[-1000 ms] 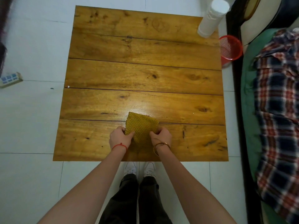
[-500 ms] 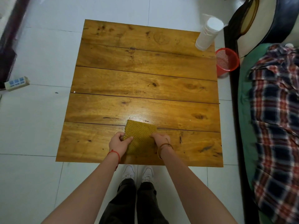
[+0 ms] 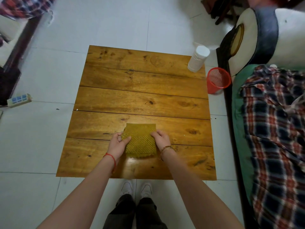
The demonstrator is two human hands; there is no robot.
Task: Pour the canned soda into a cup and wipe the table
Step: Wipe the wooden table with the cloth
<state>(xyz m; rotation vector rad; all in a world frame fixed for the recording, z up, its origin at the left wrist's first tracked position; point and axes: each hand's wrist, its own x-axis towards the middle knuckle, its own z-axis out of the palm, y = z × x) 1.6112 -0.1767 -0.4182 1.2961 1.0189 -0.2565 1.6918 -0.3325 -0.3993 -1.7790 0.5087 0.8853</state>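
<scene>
A folded mustard-yellow cloth (image 3: 140,141) lies flat on the near half of the wooden plank table (image 3: 140,100). My left hand (image 3: 118,145) pinches the cloth's left edge, thumb on top. My right hand (image 3: 160,139) grips its right edge with curled fingers. A tall white cup stack (image 3: 198,58) stands at the table's far right corner. No soda can is in view. A glossy patch shows on the wood just in front of the cloth.
A red mesh bin (image 3: 217,80) sits on the floor right of the table. A bed with a plaid blanket (image 3: 277,129) runs along the right side. A power strip (image 3: 19,100) lies on the white tiles at left. My shoes (image 3: 136,187) are at the table's near edge.
The cloth has turned square to the table edge and shifted slightly away from me, with both hands still on its sides. The view has tilted up, showing more floor beyond the table.
</scene>
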